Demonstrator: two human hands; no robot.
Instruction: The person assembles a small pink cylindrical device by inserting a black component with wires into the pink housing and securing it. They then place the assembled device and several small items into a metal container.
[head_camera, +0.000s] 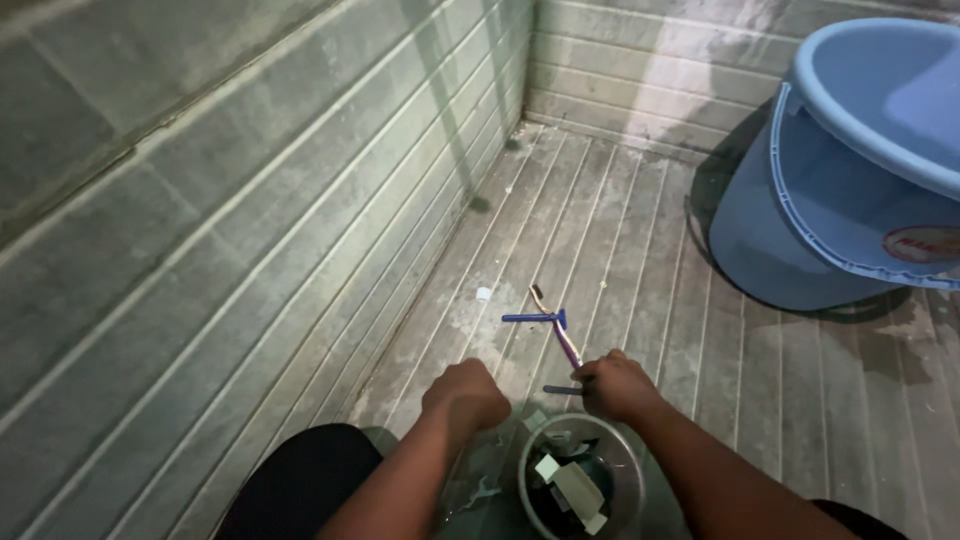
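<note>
A large light-blue plastic bucket (800, 220) stands far right on the tiled floor (620, 230). Near, a round metal bowl (628, 470) holds scraps. Left hand (467, 395) is fisted, holding nothing visible. Right hand (618, 385) grips a purple-handled toothbrush (562, 335), beside a blue razor (535, 318).

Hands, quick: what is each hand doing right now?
Left hand: closed in a fist, nothing visible in it.
Right hand: closed on a dark thin handle, beside the toothbrush, above the small bucket.
</note>
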